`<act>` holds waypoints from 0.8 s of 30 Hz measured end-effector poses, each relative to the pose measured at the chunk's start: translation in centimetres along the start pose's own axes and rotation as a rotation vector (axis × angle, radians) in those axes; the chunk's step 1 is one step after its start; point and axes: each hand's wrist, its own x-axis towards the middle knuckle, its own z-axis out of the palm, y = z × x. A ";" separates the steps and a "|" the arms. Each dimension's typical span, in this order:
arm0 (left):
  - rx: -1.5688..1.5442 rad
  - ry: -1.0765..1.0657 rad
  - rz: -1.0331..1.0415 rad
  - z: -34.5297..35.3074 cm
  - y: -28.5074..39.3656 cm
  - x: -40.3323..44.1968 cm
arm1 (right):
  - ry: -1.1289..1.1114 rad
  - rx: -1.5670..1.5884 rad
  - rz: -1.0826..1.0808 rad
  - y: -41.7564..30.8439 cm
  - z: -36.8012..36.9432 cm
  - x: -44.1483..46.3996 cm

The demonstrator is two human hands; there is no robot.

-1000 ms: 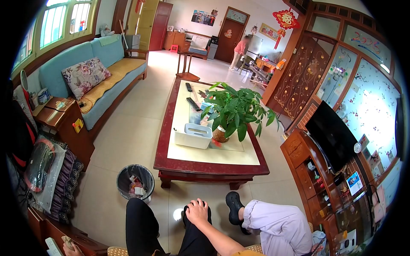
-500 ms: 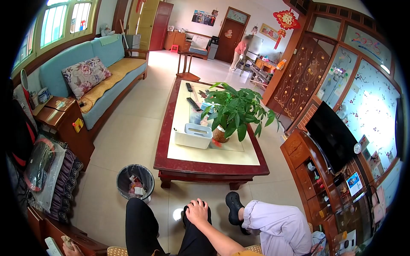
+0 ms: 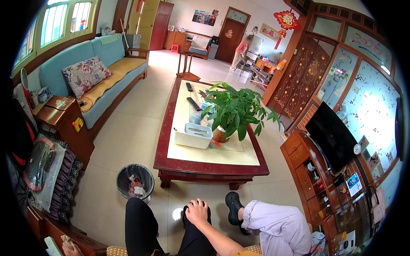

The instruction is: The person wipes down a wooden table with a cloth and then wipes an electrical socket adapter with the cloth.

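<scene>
My right hand [image 3: 197, 212] lies over the right knee of my black trousers [image 3: 143, 224], its fingers a little spread and nothing held in it. At the lower left edge my left hand [image 3: 73, 249] is partly cut off by the frame. Its fingers are closed around a small brownish-beige thing [image 3: 65, 240] that I cannot identify. Beside it, on the wooden armrest [image 3: 64, 228], lies a long white object [image 3: 52, 246] like a remote control. To my right are a seated person's legs in pale trousers [image 3: 273, 222], with a black clog [image 3: 233, 208].
A low red-framed table [image 3: 213, 168] stands ahead, bearing a potted plant [image 3: 235, 109], a white tissue box [image 3: 193, 135] and remotes [image 3: 193, 103]. A lined bin [image 3: 135, 167] is by my left knee. A blue sofa [image 3: 106, 96] is left, a TV cabinet [image 3: 299, 162] right. A person [image 3: 241, 52] stands far back.
The person at the back of the room has shifted posture slightly. Both my hands stay where they were.
</scene>
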 end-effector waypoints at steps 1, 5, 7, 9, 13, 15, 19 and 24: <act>0.000 0.000 0.000 -0.1 0.1 0.0 | 0.005 0.003 0.000 0.0 0.1 0.0; -0.003 -0.008 0.005 -0.8 0.5 -0.1 | 0.006 0.006 0.001 0.0 0.0 0.0; -0.008 -0.008 0.010 -1.1 0.8 -0.2 | 0.008 0.002 0.001 0.0 0.1 0.0; -0.028 -0.024 0.020 -1.4 1.0 -0.2 | 0.010 -0.002 0.001 0.0 0.1 0.0; -0.003 -0.003 0.035 -0.8 0.5 -0.2 | 0.003 -0.007 -0.002 0.0 0.0 0.0; 0.013 -0.013 0.030 -1.2 0.9 -0.1 | 0.001 -0.006 -0.002 0.0 0.0 0.0; -0.056 -0.024 0.051 -2.6 2.0 -0.2 | 0.005 -0.010 -0.003 0.0 0.2 0.0; -0.009 -0.020 0.049 -0.9 0.5 0.1 | -0.001 -0.006 -0.005 0.0 -0.1 0.0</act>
